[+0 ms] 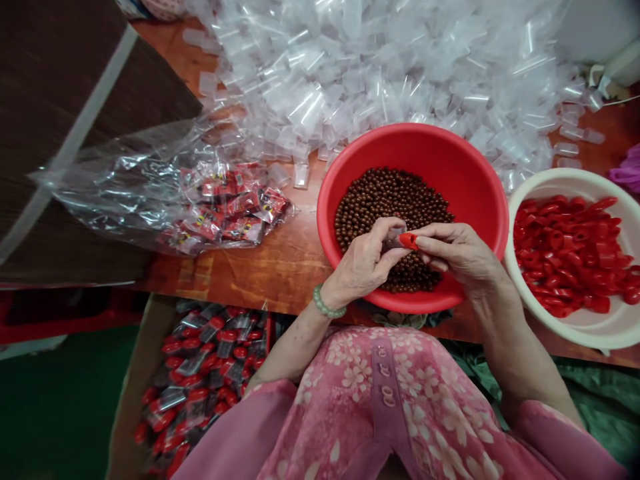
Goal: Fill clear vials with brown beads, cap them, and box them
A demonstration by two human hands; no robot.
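Over the red basin [465, 160] of brown beads [383, 197], the left hand [364, 260] curls round a clear container [397, 231] and the right hand [460, 255] pinches a red cap [409, 241] at its end. Loose red pieces [565, 250] lie in a cream basin [620, 323] alongside.

1. Clear container [397, 231]: small, see-through plastic, held between the thumb and fingers of the left hand [364, 261], which hide much of it. How full it is cannot be made out.
2. Red cap [407, 241]: small, glossy, with a dark opening showing on its side, pinched in the right hand's [457, 252] fingertips. It lies roughly sideways at the container's right end; whether it is fully seated cannot be told.
3. Both are held above the red bowl [450, 157].
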